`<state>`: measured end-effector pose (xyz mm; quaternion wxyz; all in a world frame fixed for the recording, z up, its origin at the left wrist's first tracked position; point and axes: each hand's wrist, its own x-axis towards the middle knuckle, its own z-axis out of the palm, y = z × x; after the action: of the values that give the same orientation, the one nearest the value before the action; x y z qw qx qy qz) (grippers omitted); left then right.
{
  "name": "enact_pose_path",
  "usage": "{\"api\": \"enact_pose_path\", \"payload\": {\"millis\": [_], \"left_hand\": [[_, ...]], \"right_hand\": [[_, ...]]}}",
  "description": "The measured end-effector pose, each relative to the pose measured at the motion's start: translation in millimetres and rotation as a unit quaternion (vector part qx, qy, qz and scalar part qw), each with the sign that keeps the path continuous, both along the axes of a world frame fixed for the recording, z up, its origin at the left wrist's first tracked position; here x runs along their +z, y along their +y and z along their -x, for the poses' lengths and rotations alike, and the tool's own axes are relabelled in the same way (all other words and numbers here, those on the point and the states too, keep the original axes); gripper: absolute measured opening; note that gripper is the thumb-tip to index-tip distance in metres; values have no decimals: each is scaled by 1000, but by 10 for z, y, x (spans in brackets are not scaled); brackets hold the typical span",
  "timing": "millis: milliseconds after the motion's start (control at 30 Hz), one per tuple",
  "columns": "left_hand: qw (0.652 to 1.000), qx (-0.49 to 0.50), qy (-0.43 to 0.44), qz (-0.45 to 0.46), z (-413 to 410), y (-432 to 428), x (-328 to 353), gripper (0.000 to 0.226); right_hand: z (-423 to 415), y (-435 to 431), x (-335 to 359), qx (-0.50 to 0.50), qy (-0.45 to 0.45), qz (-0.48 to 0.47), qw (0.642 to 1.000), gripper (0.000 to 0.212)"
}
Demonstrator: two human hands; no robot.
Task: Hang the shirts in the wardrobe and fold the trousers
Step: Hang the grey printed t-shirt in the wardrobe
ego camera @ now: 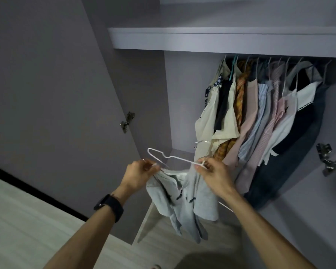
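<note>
Hanger (175, 159) pinched at both ends by left hand (139, 171), right hand (211, 171); shirt (186, 199) half-threaded, below hung row (260, 113). Risk: shoulder may be slid off if hanger tilted.

A black smartwatch (110, 207) with a broad black band wraps a wrist at the lower left, its dark square face tilted up and to the left. Beneath it lies a pale floor (23, 226) with faint wood-grain lines. A narrow black strip (37, 192) runs diagonally along the floor's upper edge, from the left border down toward the middle.
</note>
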<state>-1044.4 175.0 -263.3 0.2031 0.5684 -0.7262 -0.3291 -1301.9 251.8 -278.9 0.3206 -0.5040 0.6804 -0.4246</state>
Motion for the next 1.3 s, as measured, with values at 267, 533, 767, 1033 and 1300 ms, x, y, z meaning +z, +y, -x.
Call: {"api": "enact_pose_path", "payload": {"millis": [267, 533, 767, 1033, 1300], "left_hand": [[983, -34, -144, -110, -363, -81, -117, 7], [957, -73, -153, -234, -258, -88, -196, 58], [948, -80, -188, -245, -169, 2, -196, 37], [929, -89, -260, -247, -198, 260, -399, 9], [945, -4, -126, -303, -117, 230, -379, 17]], "right_hand": [[290, 13, -7, -47, 61, -10, 997, 10], [178, 52, 11, -60, 46, -3, 997, 11], [182, 65, -16, -44, 61, -18, 997, 7], [194, 117, -169, -45, 53, -15, 997, 7], [244, 142, -220, -55, 61, -16, 996, 5]]}}
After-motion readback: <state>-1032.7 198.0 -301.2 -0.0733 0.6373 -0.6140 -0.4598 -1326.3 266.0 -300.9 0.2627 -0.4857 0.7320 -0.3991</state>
